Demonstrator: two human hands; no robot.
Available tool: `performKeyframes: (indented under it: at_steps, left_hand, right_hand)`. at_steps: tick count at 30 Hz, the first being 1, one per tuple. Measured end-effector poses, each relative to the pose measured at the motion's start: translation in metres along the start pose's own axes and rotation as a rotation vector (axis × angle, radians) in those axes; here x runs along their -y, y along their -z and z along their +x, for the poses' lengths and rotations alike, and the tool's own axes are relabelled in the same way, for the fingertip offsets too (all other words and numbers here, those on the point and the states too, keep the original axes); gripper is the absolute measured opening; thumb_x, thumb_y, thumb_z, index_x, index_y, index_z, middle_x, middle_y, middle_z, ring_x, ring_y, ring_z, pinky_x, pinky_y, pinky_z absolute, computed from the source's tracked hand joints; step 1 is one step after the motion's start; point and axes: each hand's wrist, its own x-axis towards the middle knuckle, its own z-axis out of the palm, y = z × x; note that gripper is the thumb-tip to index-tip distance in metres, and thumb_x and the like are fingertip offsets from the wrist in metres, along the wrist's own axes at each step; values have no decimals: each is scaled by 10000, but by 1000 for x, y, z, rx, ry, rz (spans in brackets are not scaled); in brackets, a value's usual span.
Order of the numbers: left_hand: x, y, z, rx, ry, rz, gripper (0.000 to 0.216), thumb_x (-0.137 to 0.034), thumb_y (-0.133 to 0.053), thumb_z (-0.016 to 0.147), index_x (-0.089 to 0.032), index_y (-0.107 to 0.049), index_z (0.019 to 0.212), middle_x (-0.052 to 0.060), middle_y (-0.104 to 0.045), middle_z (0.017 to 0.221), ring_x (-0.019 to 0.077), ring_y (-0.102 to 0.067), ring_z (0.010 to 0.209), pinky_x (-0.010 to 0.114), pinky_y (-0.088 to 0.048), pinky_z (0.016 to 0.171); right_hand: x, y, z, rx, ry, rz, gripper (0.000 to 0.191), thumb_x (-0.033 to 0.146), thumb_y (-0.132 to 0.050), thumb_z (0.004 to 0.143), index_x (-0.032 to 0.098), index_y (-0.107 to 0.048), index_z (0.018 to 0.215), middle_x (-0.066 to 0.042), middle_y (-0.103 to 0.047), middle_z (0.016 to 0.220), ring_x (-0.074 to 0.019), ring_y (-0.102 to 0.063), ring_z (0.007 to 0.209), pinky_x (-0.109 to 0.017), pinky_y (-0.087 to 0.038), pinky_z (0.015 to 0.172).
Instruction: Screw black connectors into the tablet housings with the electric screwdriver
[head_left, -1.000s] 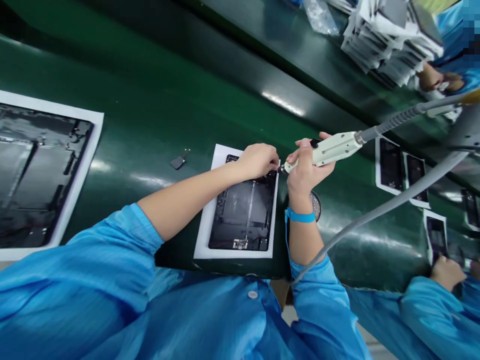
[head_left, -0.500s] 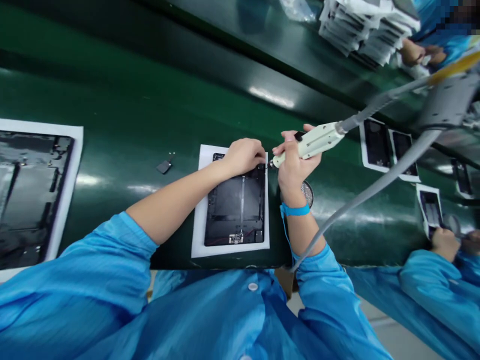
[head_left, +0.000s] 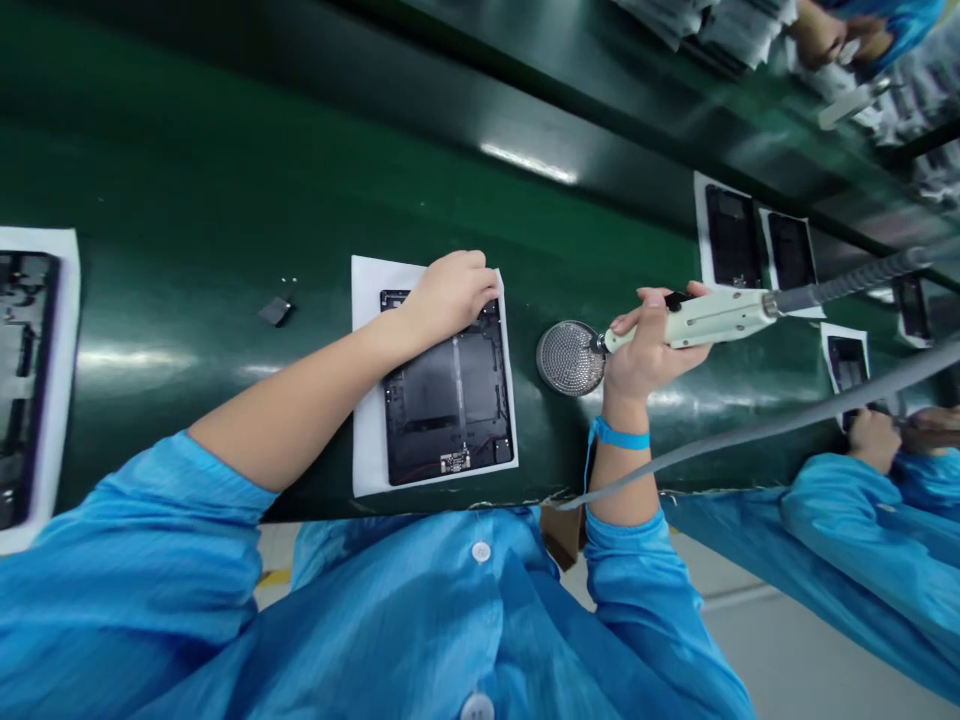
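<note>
A black open tablet housing lies on a white sheet on the green conveyor belt. My left hand rests with curled fingers on the housing's far edge, pressing it down. My right hand is closed round a pale electric screwdriver, whose tip touches the right edge of a round metal screw dish beside the housing. A grey cable runs from the tool to the right. A blue wrist strap circles my right wrist.
A small dark part lies loose on the belt, left of the sheet. Another housing on white sits at the far left, several more at the right. A co-worker's hand and blue sleeve work at the right.
My right hand has carried the screwdriver tip off the housing's far right corner, rightward to the screw dish. My left hand stays on the housing. The view has shifted.
</note>
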Motion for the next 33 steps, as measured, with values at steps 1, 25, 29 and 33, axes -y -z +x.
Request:
performKeyframes:
  at_steps: [1, 25, 29, 33]
  left_hand:
    - [1, 0, 0, -1, 1, -7, 300, -278, -600, 1144, -186, -868, 1045, 120, -698, 989, 315, -668, 1032, 436, -507, 914]
    - [2, 1, 3, -15, 38, -56, 213, -291, -712, 1123, -204, -891, 1048, 88, -753, 991, 272, -716, 1038, 386, -492, 900]
    - [2, 3, 6, 14, 35, -22, 217, -302, -715, 1120, -197, -894, 1056, 111, -780, 1027, 306, -720, 1074, 428, -492, 943]
    - [4, 8, 13, 50, 57, -45, 189, -305, -746, 1088, -223, -915, 1068, 98, -821, 1058, 292, -746, 1059, 396, -503, 888]
  right_hand:
    - [-2, 0, 0, 6, -3, 1, 486, 604, -792, 939, 295, -572, 1243, 27, -722, 992, -78, -494, 516, -319, -526, 513]
    - [-6, -3, -3, -5, 11, 23, 473, 548, -824, 895, 291, -585, 1211, 46, -732, 885, -98, -493, 481, -322, -493, 492]
    - [-6, -1, -5, -3, 3, -31, 480, 601, -811, 909, 309, -567, 1202, 49, -701, 879, -103, -485, 493, -324, -493, 502]
    - [6, -3, -4, 4, 7, -24, 422, 539, -811, 911, 312, -582, 1182, 46, -716, 891, -106, -495, 494, -325, -504, 510]
